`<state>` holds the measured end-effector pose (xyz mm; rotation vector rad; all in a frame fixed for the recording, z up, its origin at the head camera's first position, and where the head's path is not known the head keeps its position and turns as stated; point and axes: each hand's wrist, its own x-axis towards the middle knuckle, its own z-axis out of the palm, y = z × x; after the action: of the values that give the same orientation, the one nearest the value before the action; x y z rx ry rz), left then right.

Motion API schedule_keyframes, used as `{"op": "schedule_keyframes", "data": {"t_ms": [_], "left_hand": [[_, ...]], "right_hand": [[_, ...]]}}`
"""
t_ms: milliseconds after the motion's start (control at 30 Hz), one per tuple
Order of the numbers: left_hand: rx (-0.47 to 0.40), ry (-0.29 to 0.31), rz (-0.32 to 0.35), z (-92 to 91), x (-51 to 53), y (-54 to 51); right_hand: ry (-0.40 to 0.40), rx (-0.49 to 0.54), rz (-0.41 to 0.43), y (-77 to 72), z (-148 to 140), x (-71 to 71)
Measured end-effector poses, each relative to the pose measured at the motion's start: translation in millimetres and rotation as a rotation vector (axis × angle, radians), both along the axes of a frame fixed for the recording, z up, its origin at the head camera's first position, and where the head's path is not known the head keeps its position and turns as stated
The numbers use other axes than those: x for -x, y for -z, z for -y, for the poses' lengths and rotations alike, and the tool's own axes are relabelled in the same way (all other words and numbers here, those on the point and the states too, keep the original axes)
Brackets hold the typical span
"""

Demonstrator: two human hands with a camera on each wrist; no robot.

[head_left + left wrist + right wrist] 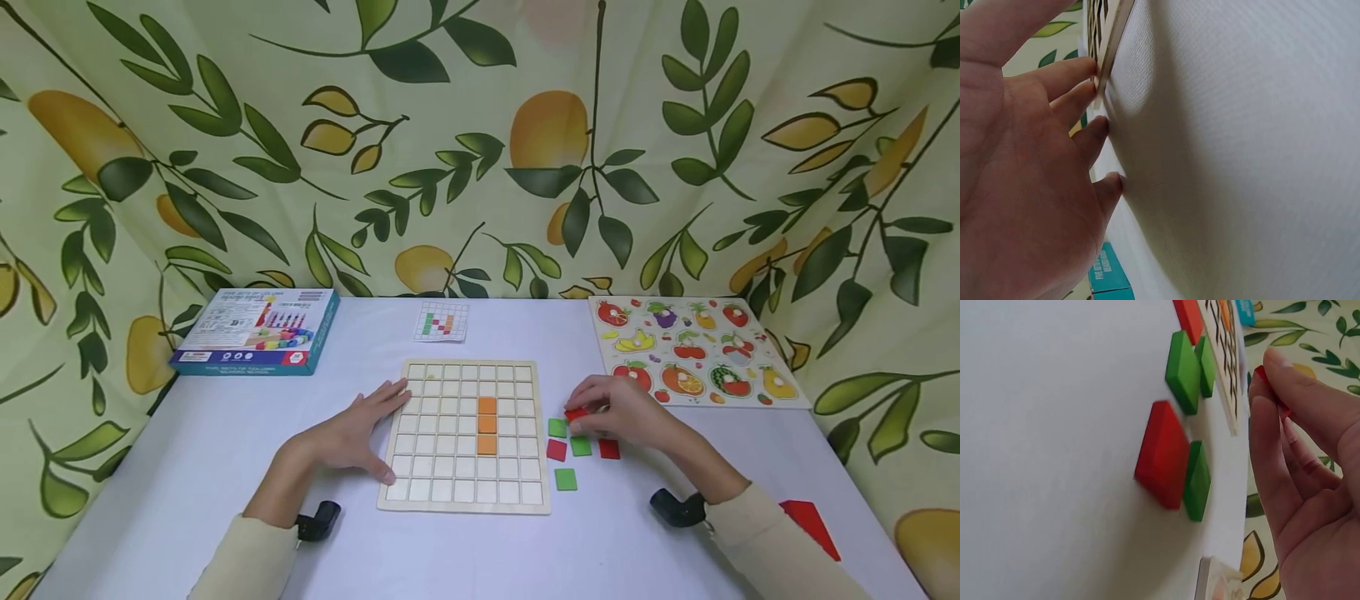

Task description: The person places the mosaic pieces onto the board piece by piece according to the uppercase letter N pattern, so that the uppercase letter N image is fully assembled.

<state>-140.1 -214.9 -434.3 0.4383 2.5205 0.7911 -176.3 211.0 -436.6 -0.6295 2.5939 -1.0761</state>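
A wooden grid board [465, 497] lies flat with three orange square tiles [487, 425] stacked in one column of its cells. My left hand [348, 433] spreads its fingers along the board's left side, thumb near the lower corner; in the left wrist view some fingertips [1088, 67] touch the board's edge. Right of the board, my right hand [622, 412] pinches a red square tile [1279, 400] between thumb and finger, raised above the cloth. Below it lie three green tiles [566, 479] and two other red tiles [610, 450].
Behind the board lies a small pattern card [441, 322] with coloured squares. A boxed toy set [255, 332] sits at the back left, a fruit picture board [686, 350] at the back right. A red flat piece [812, 527] lies beside the right sleeve. A leaf-print curtain [480, 167] stands behind.
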Motion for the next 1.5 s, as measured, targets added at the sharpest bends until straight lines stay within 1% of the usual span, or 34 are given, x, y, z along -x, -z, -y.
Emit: {"op": "schedule_keyframes", "data": {"t_ms": [200, 433, 600, 733, 867, 1033, 1167, 1267, 1500], "left_hand": [[-0.010, -0.011, 0.016, 0.1, -1.3, 1.7], [0.011, -0.022, 0.027, -0.8, -1.0, 1.5], [0.016, -0.003, 0.009, -1.4, 1.3, 1.8], [0.013, 0.006, -0.004, -2.6, 3.1, 2.2], [0.022, -0.007, 0.004, -2.4, 2.8, 2.4], [0.013, -0.007, 0.006, -0.7, 1.5, 2.7], [0.004, -0.005, -0.002, -1.7, 1.2, 3.3], [0.001, -0.008, -0.007, -2.7, 0.7, 3.6], [0.033, -0.018, 0.001, -2.4, 0.5, 1.6]], "right_hand": [[-0.059, 0.038, 0.035, -2.0, 11.4, -3.4], [-0.105, 0.092, 0.064, 2.6, 28.9, -8.2], [-0.125, 0.123, 0.095, 2.9, 43.7, -13.0], [-0.143, 0.127, 0.081, 1.2, 56.5, -17.5], [-0.175, 0.157, 0.085, -0.3, 68.8, -22.0], [-0.228, 0.198, 0.099, 1.7, 80.9, -25.3], [-0.246, 0.204, 0.107, 3.1, 88.0, -27.8], [-0.262, 0.200, 0.098, 6.3, 92.4, -29.8], [-0.303, 0.200, 0.054, 16.4, 99.8, -33.4]]}}
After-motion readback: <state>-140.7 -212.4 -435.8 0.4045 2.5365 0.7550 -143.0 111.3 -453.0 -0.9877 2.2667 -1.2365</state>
